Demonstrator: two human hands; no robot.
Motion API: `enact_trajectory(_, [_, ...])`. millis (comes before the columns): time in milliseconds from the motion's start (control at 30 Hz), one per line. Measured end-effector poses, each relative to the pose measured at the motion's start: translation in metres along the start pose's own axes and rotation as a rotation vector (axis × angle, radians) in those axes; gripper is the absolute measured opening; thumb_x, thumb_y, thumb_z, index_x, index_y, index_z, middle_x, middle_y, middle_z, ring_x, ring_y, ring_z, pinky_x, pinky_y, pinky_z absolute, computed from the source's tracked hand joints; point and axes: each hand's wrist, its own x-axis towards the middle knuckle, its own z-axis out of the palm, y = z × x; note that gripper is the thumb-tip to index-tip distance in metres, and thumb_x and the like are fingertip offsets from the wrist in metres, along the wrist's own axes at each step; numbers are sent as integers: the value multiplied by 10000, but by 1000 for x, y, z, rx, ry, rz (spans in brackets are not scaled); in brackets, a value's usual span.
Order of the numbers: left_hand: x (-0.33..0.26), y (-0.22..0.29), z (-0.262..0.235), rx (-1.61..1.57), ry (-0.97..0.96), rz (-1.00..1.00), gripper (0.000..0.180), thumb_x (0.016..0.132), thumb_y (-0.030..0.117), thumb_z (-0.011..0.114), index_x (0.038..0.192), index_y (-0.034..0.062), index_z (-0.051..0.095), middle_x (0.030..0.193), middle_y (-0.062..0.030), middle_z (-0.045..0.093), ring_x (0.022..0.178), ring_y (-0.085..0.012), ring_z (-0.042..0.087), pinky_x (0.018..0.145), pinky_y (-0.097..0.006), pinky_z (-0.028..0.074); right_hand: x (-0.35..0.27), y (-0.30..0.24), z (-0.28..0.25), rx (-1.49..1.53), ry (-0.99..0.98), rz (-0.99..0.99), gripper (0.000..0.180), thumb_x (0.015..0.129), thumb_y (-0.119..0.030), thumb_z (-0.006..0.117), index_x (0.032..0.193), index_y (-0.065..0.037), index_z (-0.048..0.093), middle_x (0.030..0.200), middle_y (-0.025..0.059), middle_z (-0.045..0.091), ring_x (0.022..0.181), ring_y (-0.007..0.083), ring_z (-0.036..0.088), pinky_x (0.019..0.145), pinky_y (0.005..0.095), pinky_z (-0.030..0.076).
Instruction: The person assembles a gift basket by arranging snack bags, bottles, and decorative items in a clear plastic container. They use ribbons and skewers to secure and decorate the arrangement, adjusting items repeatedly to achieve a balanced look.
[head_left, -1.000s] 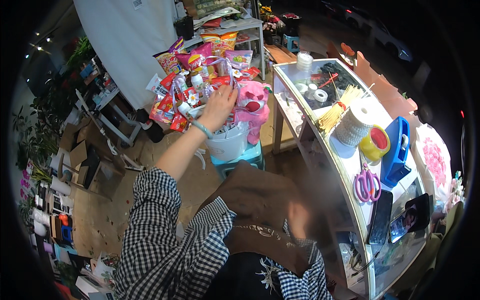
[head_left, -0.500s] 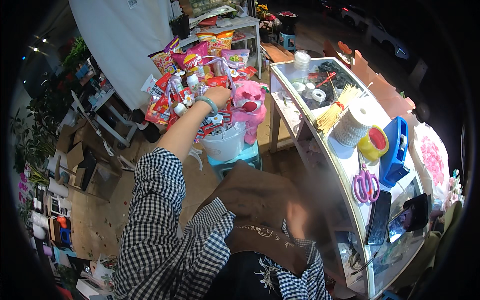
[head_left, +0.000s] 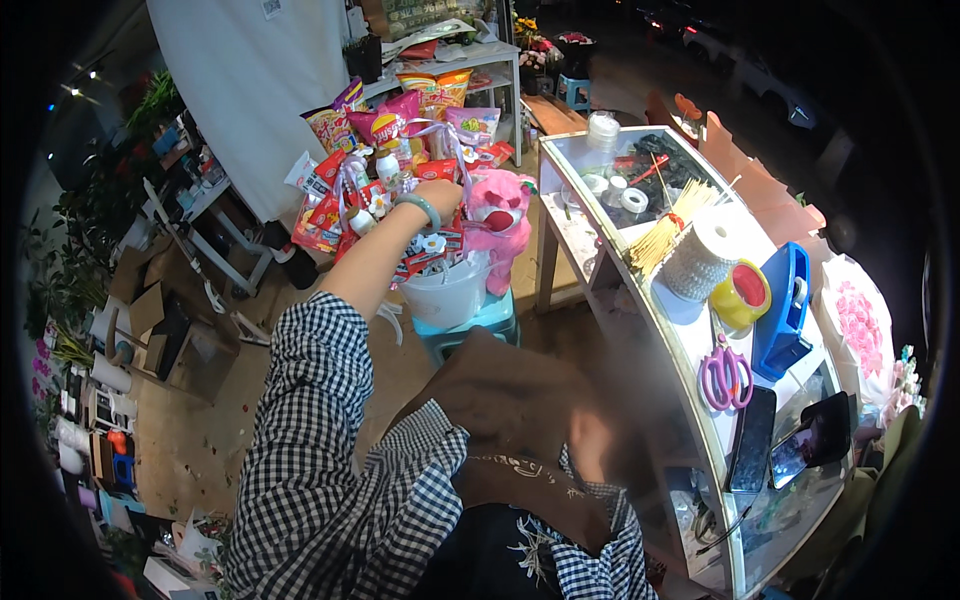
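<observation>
My left hand (head_left: 437,198), a pale green bangle on its wrist, reaches into a snack bouquet. Its fingers look curled; their tips and whatever they grip are hidden among the packets. Around it are red snack packets (head_left: 325,222), small white bottles (head_left: 387,166), bagged snacks (head_left: 387,122) and a lilac ribbon (head_left: 450,135). The bouquet fills a white bucket (head_left: 447,297) on a light-blue stool (head_left: 470,335). Just right of that hand sits a pink plush bear (head_left: 500,215). Low beside my brown apron (head_left: 510,390), my right hand (head_left: 590,447) is blurred, its fingers unclear.
At right stands a glass-topped counter (head_left: 655,315) with bundled sticks (head_left: 672,225), a bead roll (head_left: 702,262), yellow tape (head_left: 742,292), a blue tape dispenser (head_left: 783,325), purple scissors (head_left: 724,378) and two phones (head_left: 752,440). A white shelf table (head_left: 470,52) is behind the bouquet.
My view has shifted slightly. The left hand stays in the bouquet beside the plush bear, tilted a little differently. The right hand remains low by the apron.
</observation>
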Motion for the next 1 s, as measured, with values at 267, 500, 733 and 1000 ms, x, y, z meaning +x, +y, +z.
enact_trajectory(267, [-50, 14, -53, -66, 309, 1, 218, 843, 248, 601, 992, 97, 647, 901, -169, 649, 852, -332, 633, 725, -445, 502, -1, 1, 2, 2, -8, -17, 377, 851, -173, 638, 561, -29, 446, 553, 127, 455, 489, 316, 476, 451, 395, 353])
enact_trajectory(500, [-77, 8, -63, -114, 619, -30, 239, 873, 261, 570, 1022, 83, 627, 891, -136, 636, 825, -326, 628, 708, -431, 499, 0, -3, -1, -35, -5, -24, 385, 858, -181, 633, 561, -25, 444, 550, 128, 447, 480, 309, 467, 449, 392, 349])
enact_trajectory(733, [-107, 80, 60, -359, 37, 320, 285, 848, 262, 583, 1074, 89, 607, 975, -146, 645, 895, -328, 623, 749, -441, 508, -1, -3, 0, -24, -19, -10, 382, 861, -185, 627, 564, -22, 450, 562, 138, 457, 501, 326, 481, 465, 403, 361])
enact_trajectory(1000, [-195, 203, 247, -238, -57, 541, 392, 889, 339, 541, 1152, 49, 561, 1285, -117, 489, 1199, -291, 435, 1013, -396, 331, -5, -9, -3, -86, -29, -47, 376, 862, -200, 623, 569, -30, 461, 579, 140, 485, 526, 336, 503, 479, 412, 380])
